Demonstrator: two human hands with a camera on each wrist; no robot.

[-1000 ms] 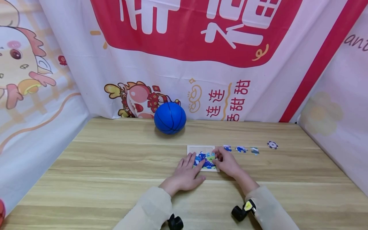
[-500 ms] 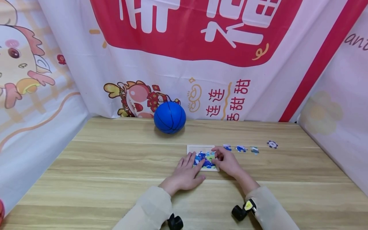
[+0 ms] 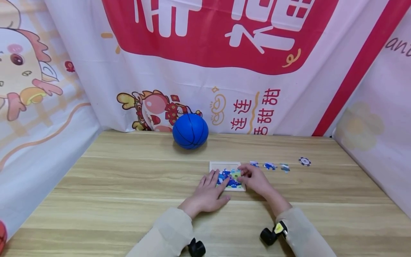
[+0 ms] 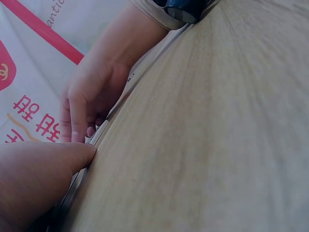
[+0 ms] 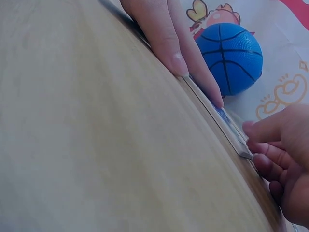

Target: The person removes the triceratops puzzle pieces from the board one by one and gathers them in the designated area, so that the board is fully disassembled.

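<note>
A small jigsaw puzzle (image 3: 229,177) with blue, purple and green pieces lies in a white-framed tray (image 3: 225,163) on the table. My left hand (image 3: 208,194) lies flat with spread fingers over the tray's left side, fingertips resting on the pieces. At the tray's right edge my right hand (image 3: 255,178) has curled fingers, thumb and index finger on either side of a green puzzle piece (image 3: 237,173). The right wrist view shows the right hand's fingers (image 5: 263,126) close at the tray's corner. In the left wrist view the left thumb (image 4: 79,157) hides most of the tray.
Loose puzzle pieces (image 3: 270,166) lie in a row right of the tray, beyond the right hand. A round patterned chip (image 3: 304,161) is farther right. Behind the tray stands a blue ball (image 3: 191,131), close to the printed curtain (image 3: 167,75). A red object (image 3: 2,233) shows at the left edge.
The right thumb and fingers shift very slightly at the tray's right edge. The left hand stays put on the puzzle.
</note>
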